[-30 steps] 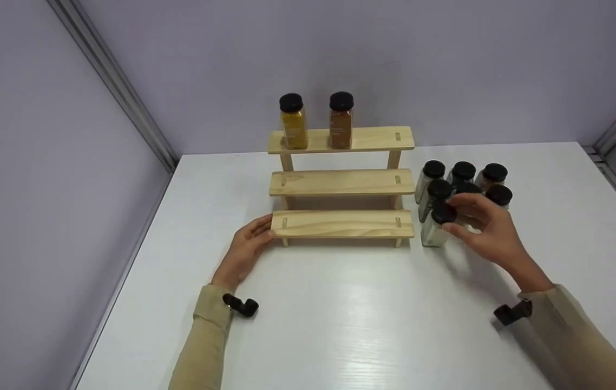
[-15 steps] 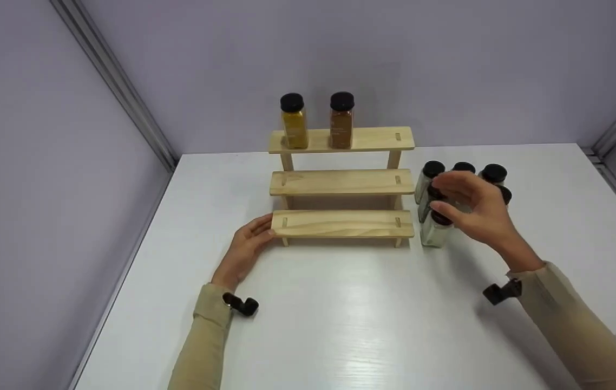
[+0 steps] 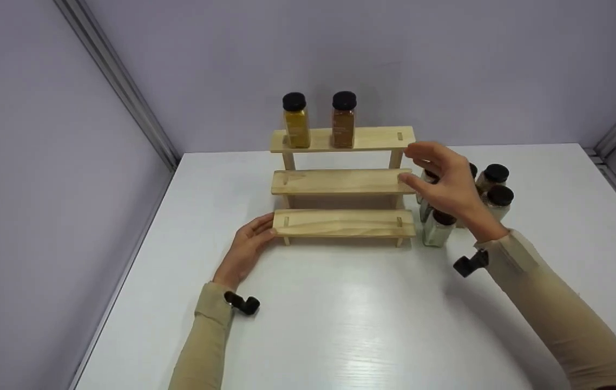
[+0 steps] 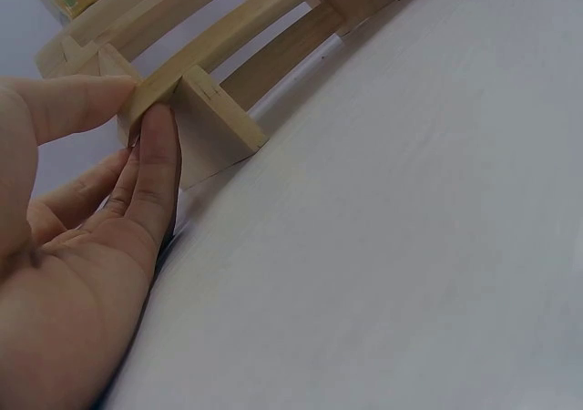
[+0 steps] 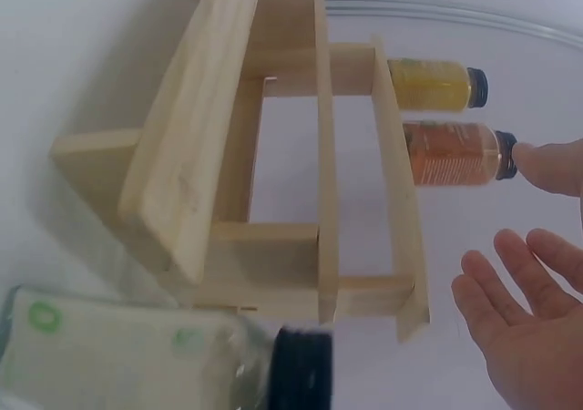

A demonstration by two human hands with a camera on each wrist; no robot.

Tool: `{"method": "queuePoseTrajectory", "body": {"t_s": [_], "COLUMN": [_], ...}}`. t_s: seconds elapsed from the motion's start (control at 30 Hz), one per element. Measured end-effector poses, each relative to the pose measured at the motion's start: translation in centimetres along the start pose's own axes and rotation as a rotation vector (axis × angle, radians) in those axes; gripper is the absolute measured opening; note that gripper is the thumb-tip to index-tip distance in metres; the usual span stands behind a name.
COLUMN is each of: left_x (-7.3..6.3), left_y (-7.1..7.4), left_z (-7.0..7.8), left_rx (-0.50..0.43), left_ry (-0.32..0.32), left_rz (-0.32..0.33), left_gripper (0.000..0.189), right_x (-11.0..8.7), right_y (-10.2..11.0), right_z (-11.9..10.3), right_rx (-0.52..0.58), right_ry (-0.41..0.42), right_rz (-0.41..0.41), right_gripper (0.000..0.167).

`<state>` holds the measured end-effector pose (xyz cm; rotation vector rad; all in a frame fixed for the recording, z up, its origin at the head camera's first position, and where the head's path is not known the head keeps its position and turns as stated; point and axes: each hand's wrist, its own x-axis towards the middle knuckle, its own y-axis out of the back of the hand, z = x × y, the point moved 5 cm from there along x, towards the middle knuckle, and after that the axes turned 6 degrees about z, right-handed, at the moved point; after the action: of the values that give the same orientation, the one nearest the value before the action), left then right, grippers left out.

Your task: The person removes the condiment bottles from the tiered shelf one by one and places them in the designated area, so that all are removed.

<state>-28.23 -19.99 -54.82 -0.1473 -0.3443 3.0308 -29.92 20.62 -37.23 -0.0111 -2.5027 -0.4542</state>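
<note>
My left hand (image 3: 246, 249) pinches the left end of the lowest step of a three-tier wooden rack (image 3: 343, 223). In the left wrist view the thumb lies over the board and the fingers (image 4: 157, 155) under it. On the top step stand a yellow spice jar (image 3: 297, 130) and a reddish-brown spice jar (image 3: 343, 129), both black-capped. My right hand (image 3: 446, 181) hovers by the rack's right end, thumb and fingers apart, nothing between them. In the right wrist view its thumb (image 5: 551, 166) overlaps the reddish-brown jar's cap.
Several black-capped spice jars stand grouped right of the rack, partly hidden by the right hand. The front one is a pale jar (image 3: 438, 230); another jar (image 3: 498, 201) stands at the right. A grey wall (image 3: 221, 70) rises behind the white table (image 3: 335, 314).
My right hand has moved from the front jar's cap up and left to the rack's right end, carrying nothing. The left hand has kept its grip on the lowest step.
</note>
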Motion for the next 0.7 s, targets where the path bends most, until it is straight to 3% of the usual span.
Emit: {"method": "queuePoseTrajectory", "body": {"t_s": [0.27,0.7], "left_x": [-0.1,-0.1], "left_y": [0.0,-0.1], "left_z": [0.1,0.1], "left_rx": [-0.005,0.001], "left_ry": [0.000,-0.014], "left_rz": [0.001,-0.003], "left_gripper": [0.053,0.055], "right_x": [2.6,6.0], "right_y": [-2.6,-5.4], "right_z": [-0.7,-0.6], "right_rx": [0.042,0.072], "right_ry": [0.008,-0.065], "right_rz": [0.002,0.007], "right_gripper": [0.048,0.056]}}
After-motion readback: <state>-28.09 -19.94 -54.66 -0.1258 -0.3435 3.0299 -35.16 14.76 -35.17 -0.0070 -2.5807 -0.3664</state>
